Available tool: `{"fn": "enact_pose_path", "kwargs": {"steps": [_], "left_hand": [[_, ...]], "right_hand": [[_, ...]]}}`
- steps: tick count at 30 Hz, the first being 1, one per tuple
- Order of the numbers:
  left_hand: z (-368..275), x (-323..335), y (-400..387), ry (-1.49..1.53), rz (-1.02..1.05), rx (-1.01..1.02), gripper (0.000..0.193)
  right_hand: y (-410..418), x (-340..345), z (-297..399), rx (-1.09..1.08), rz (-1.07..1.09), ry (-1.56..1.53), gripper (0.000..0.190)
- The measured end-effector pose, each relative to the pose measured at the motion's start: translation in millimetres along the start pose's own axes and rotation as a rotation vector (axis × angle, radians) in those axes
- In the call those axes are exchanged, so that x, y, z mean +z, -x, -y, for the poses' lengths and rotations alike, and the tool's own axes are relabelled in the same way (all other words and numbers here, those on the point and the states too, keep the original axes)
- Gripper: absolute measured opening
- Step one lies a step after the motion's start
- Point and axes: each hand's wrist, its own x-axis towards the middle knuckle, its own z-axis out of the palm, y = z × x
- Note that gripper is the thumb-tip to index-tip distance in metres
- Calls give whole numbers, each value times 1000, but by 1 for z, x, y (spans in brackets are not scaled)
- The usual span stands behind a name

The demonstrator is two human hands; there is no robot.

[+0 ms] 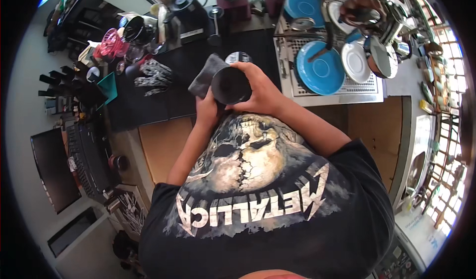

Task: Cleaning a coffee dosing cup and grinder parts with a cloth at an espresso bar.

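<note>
A dark round container (231,85), its wide mouth facing up, is held just above the front of the black countertop. My right hand (262,87) wraps its right side, thumb and fingers spread around the rim and wall. At its lower left, my left hand (206,110) grips a grey cloth (206,74) against the container; its fingertips are partly hidden. Just behind the container, a round lid or tin with printing (238,58) shows in part.
Right of my hands, a metal drain tray (290,87) bears blue plates (321,69), a white saucer (356,61) and metal pitchers. Coffee grinders (189,17) line the back. Leftward lie a black-and-white patterned cloth (154,74), a pink dripper (111,43) and a teal tray (108,87).
</note>
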Motion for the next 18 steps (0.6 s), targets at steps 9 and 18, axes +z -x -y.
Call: {"fn": "enact_pose_path", "kwargs": {"steps": [9, 18], "left_hand": [[-26, 51, 43, -556, 136, 758, 41], [-5, 71, 74, -705, 79, 946, 71]], "right_hand": [[25, -28, -21, 379, 139, -708, 95], [31, -39, -29, 271, 468, -751, 93]]}}
